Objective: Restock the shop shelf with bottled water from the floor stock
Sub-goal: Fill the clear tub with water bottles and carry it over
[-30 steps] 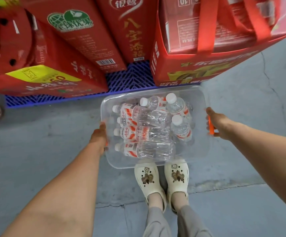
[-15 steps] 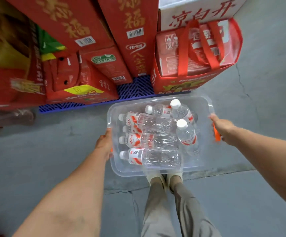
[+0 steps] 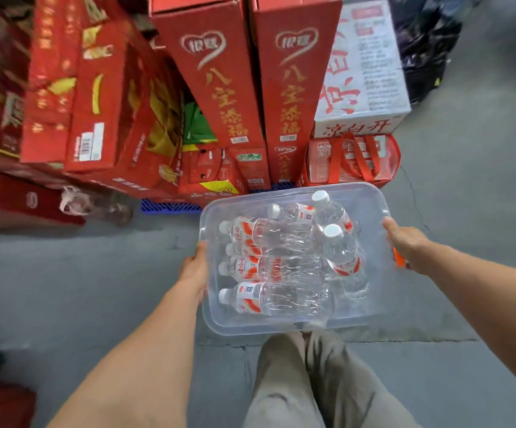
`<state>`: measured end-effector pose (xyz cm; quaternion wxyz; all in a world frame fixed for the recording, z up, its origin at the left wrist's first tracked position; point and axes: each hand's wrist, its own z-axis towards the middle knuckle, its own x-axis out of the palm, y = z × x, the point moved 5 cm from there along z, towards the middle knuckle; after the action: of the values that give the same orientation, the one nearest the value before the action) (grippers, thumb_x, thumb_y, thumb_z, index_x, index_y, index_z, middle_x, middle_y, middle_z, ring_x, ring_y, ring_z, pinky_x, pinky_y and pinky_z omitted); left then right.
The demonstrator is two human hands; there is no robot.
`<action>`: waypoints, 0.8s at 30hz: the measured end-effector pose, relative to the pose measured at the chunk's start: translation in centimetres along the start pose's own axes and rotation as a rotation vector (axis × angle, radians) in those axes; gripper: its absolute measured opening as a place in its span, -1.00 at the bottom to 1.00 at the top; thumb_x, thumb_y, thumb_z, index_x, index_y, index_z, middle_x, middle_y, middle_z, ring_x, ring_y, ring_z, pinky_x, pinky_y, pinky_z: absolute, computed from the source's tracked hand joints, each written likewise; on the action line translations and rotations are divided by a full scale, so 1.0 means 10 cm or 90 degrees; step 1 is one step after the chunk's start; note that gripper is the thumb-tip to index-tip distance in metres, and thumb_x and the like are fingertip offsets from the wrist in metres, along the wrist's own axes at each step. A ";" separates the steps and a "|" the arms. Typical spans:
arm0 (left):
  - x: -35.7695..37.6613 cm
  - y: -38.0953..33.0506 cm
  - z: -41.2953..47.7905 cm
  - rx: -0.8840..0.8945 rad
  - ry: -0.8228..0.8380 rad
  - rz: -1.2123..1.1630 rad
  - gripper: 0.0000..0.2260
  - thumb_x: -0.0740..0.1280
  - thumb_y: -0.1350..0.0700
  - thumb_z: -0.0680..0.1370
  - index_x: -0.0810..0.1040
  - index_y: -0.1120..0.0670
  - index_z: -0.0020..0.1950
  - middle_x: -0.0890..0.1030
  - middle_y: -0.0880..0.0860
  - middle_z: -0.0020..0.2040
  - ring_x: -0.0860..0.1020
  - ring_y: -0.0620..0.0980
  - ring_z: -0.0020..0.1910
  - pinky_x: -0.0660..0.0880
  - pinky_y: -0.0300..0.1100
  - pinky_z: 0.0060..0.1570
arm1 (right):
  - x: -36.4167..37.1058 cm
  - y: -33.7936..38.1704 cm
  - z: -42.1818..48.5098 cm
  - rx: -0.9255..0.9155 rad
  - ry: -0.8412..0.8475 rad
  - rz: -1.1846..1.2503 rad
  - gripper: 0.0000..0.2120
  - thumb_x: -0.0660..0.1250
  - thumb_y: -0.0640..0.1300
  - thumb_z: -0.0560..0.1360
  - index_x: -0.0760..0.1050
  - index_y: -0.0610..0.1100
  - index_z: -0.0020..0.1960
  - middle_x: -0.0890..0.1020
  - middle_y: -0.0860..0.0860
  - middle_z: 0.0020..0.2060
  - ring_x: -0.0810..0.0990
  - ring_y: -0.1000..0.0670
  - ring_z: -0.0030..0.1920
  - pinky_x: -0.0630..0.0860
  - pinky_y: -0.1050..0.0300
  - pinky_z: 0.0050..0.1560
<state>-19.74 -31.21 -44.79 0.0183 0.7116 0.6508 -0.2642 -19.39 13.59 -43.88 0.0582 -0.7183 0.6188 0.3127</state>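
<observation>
Above grey floor (image 3: 65, 288), bin (image 3: 370, 211) of bottles (image 3: 281, 299) between gripping hands (image 3: 193, 268)

In the middle of the frame the tub (image 3: 281, 331) is of clear, smooth plastic. The bottles (image 3: 281, 299) in it are of thin, ribbed transparent plastic, with glossy printed labels and white plastic caps. The floor (image 3: 80, 282) is grey concrete, matt and rough, with fine cracks, while the cartons (image 3: 216, 78) in the upper half are of red printed cardboard with a faint shine, and the pallet (image 3: 170, 206) under them is a blue plastic grid. The trousers (image 3: 284, 381) at the bottom are of soft, matt cloth, and the bag (image 3: 426, 41) at the upper right is of black, shiny plastic film.
</observation>
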 end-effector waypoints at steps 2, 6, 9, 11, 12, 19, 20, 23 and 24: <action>-0.19 0.04 -0.37 0.010 -0.030 -0.029 -0.24 0.12 -0.46 0.39 0.51 0.10 0.30 0.63 0.17 0.13 0.64 0.18 0.00 0.60 0.09 0.04 | -0.06 0.18 -0.28 -0.034 0.014 -0.029 -0.48 0.09 0.20 0.63 0.40 -0.24 -0.20 0.45 -0.15 -0.33 0.44 -0.10 -0.40 0.30 0.16 -0.41; -0.49 0.25 -0.81 0.008 -0.088 -0.089 -0.37 0.17 -0.34 0.52 0.49 0.14 0.30 0.59 0.19 0.15 0.61 0.19 0.01 0.57 -0.02 -0.16 | -0.08 0.54 -0.68 -0.102 0.042 -0.078 -0.52 0.10 0.20 0.62 0.40 -0.25 0.03 0.39 -0.09 -0.32 0.42 -0.09 -0.38 0.35 0.14 -0.39; -0.72 0.47 -1.06 -0.002 -0.151 -0.136 -0.37 0.18 -0.34 0.51 0.47 0.15 0.30 0.56 0.21 0.19 0.58 0.24 0.11 0.57 0.08 0.05 | -0.01 0.74 -0.88 -0.157 0.054 -0.126 -0.49 0.10 0.23 0.60 0.41 -0.24 0.09 0.40 -0.11 -0.26 0.43 -0.12 -0.31 0.42 0.09 -0.36; -0.83 0.67 -1.21 -0.028 -0.182 -0.150 -0.33 0.17 -0.39 0.48 0.46 0.15 0.28 0.54 0.21 0.24 0.55 0.25 0.20 0.51 0.14 0.21 | 0.03 0.86 -0.99 -0.213 0.057 -0.162 -0.41 0.11 0.25 0.59 0.46 -0.29 0.17 0.46 -0.17 -0.10 0.48 -0.18 -0.15 0.47 -0.01 -0.22; -0.87 0.77 -1.31 -0.040 -0.194 -0.164 -0.35 0.17 -0.39 0.47 0.45 0.14 0.25 0.53 0.21 0.24 0.54 0.24 0.21 0.50 0.15 0.22 | 0.05 0.92 -1.04 -0.241 0.055 -0.185 -0.35 0.11 0.26 0.59 0.47 -0.34 0.23 0.46 -0.19 -0.04 0.48 -0.19 -0.08 0.45 -0.01 -0.12; -0.97 1.54 -2.10 -0.073 -0.275 -0.351 -0.28 0.19 -0.39 0.42 0.51 0.19 0.25 0.59 0.22 0.15 0.59 0.26 0.10 0.53 0.09 0.10 | 0.32 1.40 -1.65 -0.394 0.094 -0.338 -0.36 0.16 0.21 0.59 0.47 -0.39 0.25 0.56 -0.29 0.13 0.55 -0.27 0.09 0.45 -0.04 0.06; -0.97 1.70 -2.21 -0.084 -0.286 -0.369 -0.24 0.17 -0.43 0.37 0.53 0.18 0.24 0.60 0.22 0.16 0.60 0.26 0.10 0.53 0.11 0.12 | 0.40 1.45 -1.77 -0.419 0.101 -0.360 -0.36 0.17 0.20 0.59 0.47 -0.39 0.26 0.56 -0.30 0.15 0.55 -0.27 0.10 0.44 -0.03 0.06; -0.89 2.17 -2.59 -0.133 -0.338 -0.449 -0.29 0.15 -0.42 0.44 0.57 0.15 0.23 0.58 0.22 0.24 0.58 0.23 0.19 0.51 0.10 0.18 | 0.68 1.54 -2.14 -0.494 0.117 -0.451 -0.34 0.17 0.21 0.58 0.46 -0.39 0.28 0.54 -0.31 0.18 0.54 -0.27 0.14 0.42 -0.01 0.06; -0.86 2.33 -2.71 -0.153 -0.365 -0.471 -0.33 0.15 -0.38 0.51 0.56 0.17 0.24 0.58 0.23 0.24 0.58 0.24 0.20 0.52 0.06 0.16 | 0.79 1.55 -2.27 -0.516 0.125 -0.479 -0.33 0.18 0.22 0.58 0.46 -0.39 0.28 0.55 -0.30 0.15 0.54 -0.27 0.12 0.43 -0.02 0.06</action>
<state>11.54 -32.58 -25.44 0.1838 0.3238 0.8549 -0.3612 -24.89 -7.38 -25.15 -0.1729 -0.8802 0.1531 0.4147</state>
